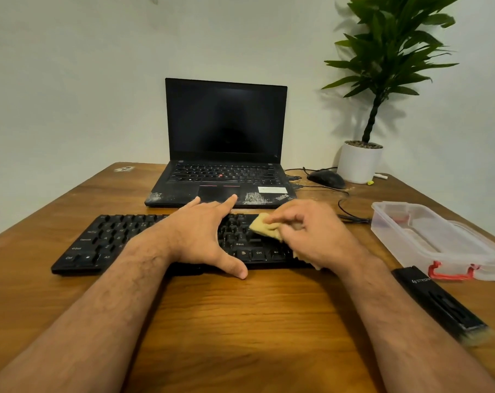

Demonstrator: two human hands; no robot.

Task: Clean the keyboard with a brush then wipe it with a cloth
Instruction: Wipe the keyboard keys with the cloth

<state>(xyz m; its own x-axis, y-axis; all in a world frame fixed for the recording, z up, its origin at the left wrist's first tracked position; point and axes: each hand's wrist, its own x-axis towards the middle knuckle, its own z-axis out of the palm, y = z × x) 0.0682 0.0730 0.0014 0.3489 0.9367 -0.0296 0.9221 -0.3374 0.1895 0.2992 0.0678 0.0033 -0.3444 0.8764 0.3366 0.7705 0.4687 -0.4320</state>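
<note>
A wooden table (240,321) is bearing the black keyboard (98,242), which is lying under both hands. The left hand (201,236) is spreading flat, steadying it. The right hand (308,234) is pinching the yellow cloth (264,226) beneath its fingertips. Pressing hard could be popping keycaps; the brush (439,302) is lying right of that wrist.

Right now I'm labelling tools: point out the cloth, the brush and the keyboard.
cloth (264,226), head view, bare yellow corner.
brush (436,299), head view, black handle.
keyboard (98,239), head view, left keys.
</note>
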